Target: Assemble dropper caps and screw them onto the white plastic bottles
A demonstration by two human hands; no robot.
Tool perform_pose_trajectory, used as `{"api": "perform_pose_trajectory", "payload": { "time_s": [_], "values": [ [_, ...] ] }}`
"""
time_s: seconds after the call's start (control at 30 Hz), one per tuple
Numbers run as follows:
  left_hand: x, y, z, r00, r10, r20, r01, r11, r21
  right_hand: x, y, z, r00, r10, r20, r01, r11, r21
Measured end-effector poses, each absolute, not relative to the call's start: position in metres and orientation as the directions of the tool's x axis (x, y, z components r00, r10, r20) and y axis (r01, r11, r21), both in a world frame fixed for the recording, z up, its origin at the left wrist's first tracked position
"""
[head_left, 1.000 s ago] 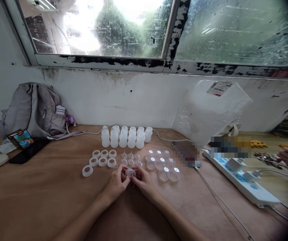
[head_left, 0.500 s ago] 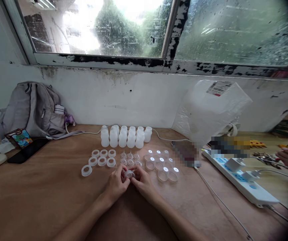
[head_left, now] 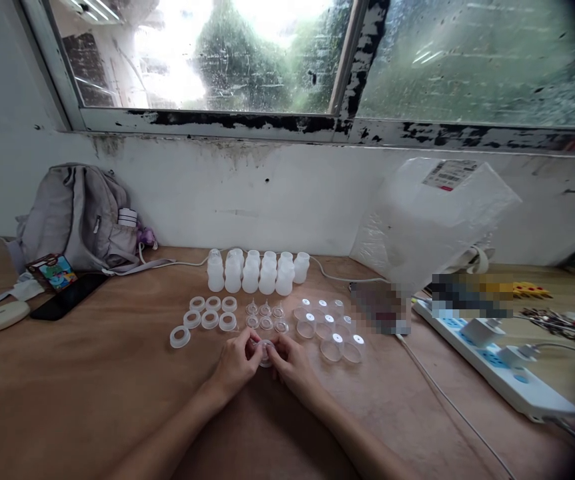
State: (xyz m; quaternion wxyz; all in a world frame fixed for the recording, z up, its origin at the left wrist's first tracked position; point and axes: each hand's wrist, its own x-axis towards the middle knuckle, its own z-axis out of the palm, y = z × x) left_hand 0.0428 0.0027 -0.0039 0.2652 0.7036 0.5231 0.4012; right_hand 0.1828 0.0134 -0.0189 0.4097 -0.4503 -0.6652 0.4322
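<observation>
Close to me at the middle of the table, my left hand [head_left: 239,364] and my right hand [head_left: 293,365] pinch a small translucent bottle ring [head_left: 265,360] between thumbs and fingers. A clear part seems to sit in the ring, but the fingers hide most of it. Just beyond my hands lie several clear bottle nipples [head_left: 265,323]. To their left are several white screw rings [head_left: 210,320], one set nearer to me. On the right are several clear domed caps [head_left: 331,349] with white round spots. Behind stand white baby bottles [head_left: 250,277] in rows, one with a clear top.
A grey backpack [head_left: 75,220], a black phone [head_left: 67,298] and a cream round case [head_left: 4,317] are on the left. To the right are a clear plastic bag [head_left: 417,220], a blurred-out item [head_left: 380,308], a power strip [head_left: 497,367] and a white cable [head_left: 447,393].
My fingers have shifted over the bottle ring, the right thumb now lying on top of it. The view has swung slightly left. Another person's hand at the far right has left the view.
</observation>
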Motion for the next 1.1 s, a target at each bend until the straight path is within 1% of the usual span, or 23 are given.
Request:
{"api": "perform_pose_trajectory", "payload": {
  "time_s": [0.13,0.23,0.43,0.53,0.63,0.7,0.83,0.97,1.1],
  "values": [
    [0.043,0.004,-0.004,0.120,0.954,0.276,0.520,-0.297,0.801,0.185,0.013,-0.019,-0.252,0.938,0.237,0.328,0.314,-0.891],
    [0.044,0.004,-0.005,0.131,0.952,0.278,0.498,-0.305,0.812,0.186,0.012,-0.016,-0.262,0.923,0.283,0.360,0.365,-0.859],
    [0.046,0.001,-0.008,0.163,0.935,0.316,0.510,-0.354,0.784,0.186,0.011,-0.011,-0.290,0.881,0.375,0.421,0.469,-0.776],
    [0.045,0.001,-0.010,0.159,0.922,0.352,0.518,-0.382,0.766,0.188,0.010,-0.011,-0.306,0.870,0.387,0.437,0.489,-0.755],
    [0.042,0.003,-0.012,0.150,0.910,0.387,0.513,-0.406,0.756,0.190,0.008,-0.008,-0.370,0.863,0.344,0.317,0.465,-0.826],
    [0.039,0.005,-0.014,0.157,0.903,0.399,0.502,-0.421,0.755,0.191,0.007,-0.006,-0.389,0.868,0.308,0.217,0.411,-0.885],
    [0.036,0.007,-0.016,0.211,0.885,0.416,0.469,-0.465,0.751,0.188,0.009,-0.003,-0.305,0.922,0.239,0.040,0.263,-0.964],
    [0.037,0.005,-0.012,0.194,0.894,0.403,0.421,-0.447,0.789,0.187,0.013,-0.005,-0.258,0.956,0.137,-0.094,0.116,-0.989],
    [0.035,-0.001,0.001,0.216,0.903,0.371,0.367,-0.427,0.827,0.188,0.015,-0.006,-0.222,0.970,0.100,-0.154,0.067,-0.986]
  ]
}}
